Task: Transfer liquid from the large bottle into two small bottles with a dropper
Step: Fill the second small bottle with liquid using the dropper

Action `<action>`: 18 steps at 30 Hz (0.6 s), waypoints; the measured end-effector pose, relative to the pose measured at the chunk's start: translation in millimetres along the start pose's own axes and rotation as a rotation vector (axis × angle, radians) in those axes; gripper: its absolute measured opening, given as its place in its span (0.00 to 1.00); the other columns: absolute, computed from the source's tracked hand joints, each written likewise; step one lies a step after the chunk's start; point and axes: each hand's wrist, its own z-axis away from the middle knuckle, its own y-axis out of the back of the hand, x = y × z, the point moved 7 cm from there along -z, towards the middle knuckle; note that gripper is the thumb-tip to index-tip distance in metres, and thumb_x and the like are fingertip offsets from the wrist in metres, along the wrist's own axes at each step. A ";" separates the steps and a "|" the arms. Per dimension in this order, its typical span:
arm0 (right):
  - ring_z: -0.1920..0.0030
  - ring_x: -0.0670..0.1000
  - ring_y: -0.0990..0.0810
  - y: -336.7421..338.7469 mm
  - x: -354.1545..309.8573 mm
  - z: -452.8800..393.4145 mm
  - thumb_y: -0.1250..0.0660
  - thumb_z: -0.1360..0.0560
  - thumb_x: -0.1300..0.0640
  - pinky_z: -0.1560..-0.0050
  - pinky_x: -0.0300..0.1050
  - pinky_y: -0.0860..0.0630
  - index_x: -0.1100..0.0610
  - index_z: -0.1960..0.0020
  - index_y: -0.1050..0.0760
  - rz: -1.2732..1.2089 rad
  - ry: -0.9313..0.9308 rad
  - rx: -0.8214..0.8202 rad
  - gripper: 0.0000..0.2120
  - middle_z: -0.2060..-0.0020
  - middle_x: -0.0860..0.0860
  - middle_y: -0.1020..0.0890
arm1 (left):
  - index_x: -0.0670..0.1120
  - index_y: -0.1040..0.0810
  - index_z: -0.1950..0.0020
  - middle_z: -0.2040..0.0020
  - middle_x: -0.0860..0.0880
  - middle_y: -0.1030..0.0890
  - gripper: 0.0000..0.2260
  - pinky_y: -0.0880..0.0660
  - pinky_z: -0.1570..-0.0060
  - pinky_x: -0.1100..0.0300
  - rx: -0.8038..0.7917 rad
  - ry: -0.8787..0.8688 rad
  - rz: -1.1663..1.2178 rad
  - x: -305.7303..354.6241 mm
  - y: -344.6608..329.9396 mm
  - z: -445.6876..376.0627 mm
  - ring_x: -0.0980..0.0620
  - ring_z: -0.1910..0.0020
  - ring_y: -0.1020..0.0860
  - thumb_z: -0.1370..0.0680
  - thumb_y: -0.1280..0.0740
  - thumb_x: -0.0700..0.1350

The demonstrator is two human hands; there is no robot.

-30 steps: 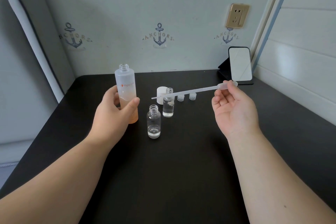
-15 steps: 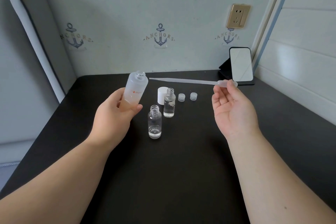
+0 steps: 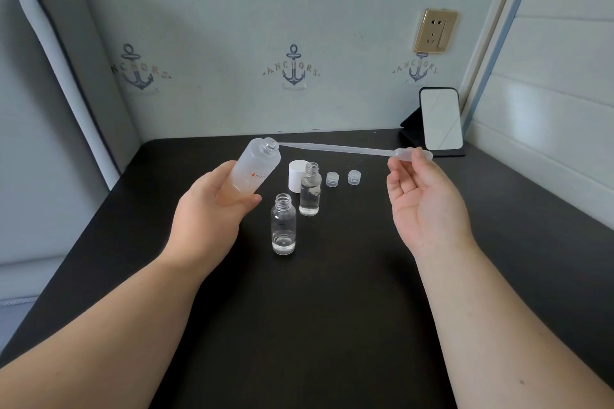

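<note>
My left hand [image 3: 206, 216] grips the large frosted bottle [image 3: 254, 173], lifted off the table and tilted to the right, with orange liquid low in it. My right hand [image 3: 422, 199] pinches the bulb of a clear plastic dropper [image 3: 335, 149], held nearly level; its tip reaches the large bottle's open mouth. Two small clear bottles stand uncapped on the black table [image 3: 332, 309]: the nearer one [image 3: 283, 224] has a little clear liquid, the farther one [image 3: 310, 189] holds more.
A white cap [image 3: 296, 173] stands behind the farther small bottle. Two small clear caps [image 3: 332, 179] [image 3: 354, 177] lie to its right. A small mirror on a stand [image 3: 440, 119] sits at the back right corner by the wall.
My left hand lifted the large bottle off the table and tilted it right. My right hand swung the dropper up and left until its tip met the bottle's mouth.
</note>
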 end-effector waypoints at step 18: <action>0.64 0.47 0.21 -3.6 -5.7 1.6 0.31 0.21 0.63 0.59 0.37 0.23 0.58 0.56 0.20 0.163 0.070 -0.058 0.05 0.58 0.53 0.15 | 0.58 0.21 0.37 0.46 0.58 0.22 0.20 0.30 0.44 0.56 0.050 -0.155 -0.264 7.7 -0.3 1.8 0.51 0.44 0.27 0.26 0.24 0.43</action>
